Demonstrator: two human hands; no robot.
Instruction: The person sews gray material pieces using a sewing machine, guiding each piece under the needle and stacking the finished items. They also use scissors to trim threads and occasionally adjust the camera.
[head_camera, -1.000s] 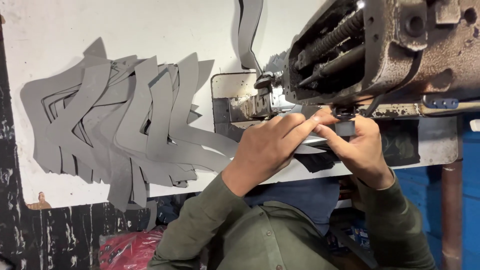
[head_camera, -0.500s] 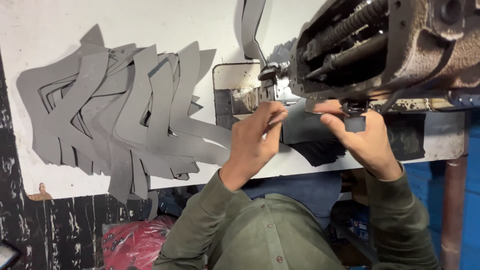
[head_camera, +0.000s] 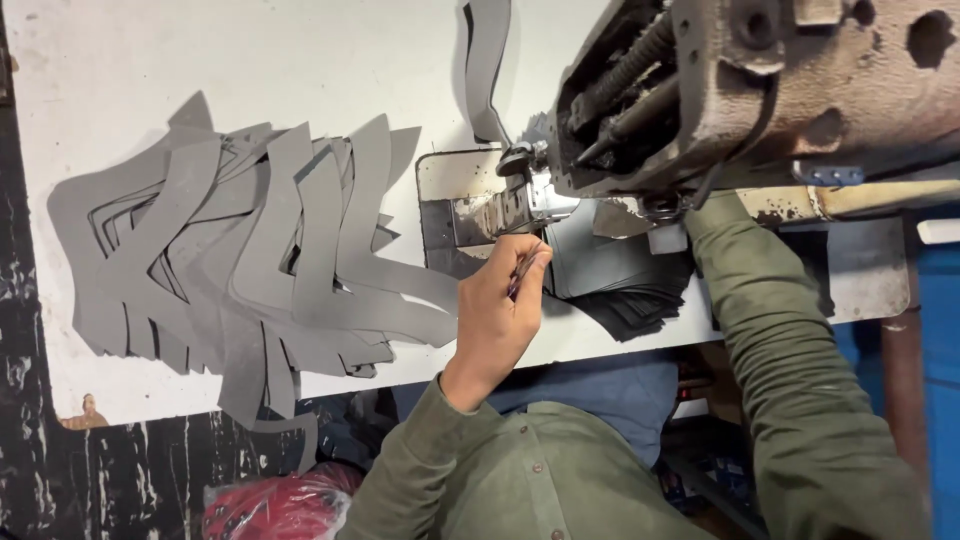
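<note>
your left hand (head_camera: 497, 315), at the centre of the frame, is curled with the fingertips pinched on a small dark tool (head_camera: 522, 272), thin and hard to make out, maybe snips. it sits just beside the grey piece (head_camera: 610, 262) lying under the sewing machine (head_camera: 740, 95), at the metal plate (head_camera: 470, 215). your right hand is hidden behind the machine's head at upper right; only the green sleeve (head_camera: 780, 330) shows, so i cannot tell what those fingers are doing.

the risk, as i judge it: your left fingertips are close to the needle area, and a hand you can't see may start the machine or tug the piece, pulling it askew or catching a finger.

the loose pile of grey cutouts (head_camera: 240, 260) at left is flat, matte, curved strips, fanned and overlapping on the white table (head_camera: 250, 60), some hanging over its lower edge, so they could slide off. the machine is worn, chipped, rust-stained metal.
</note>
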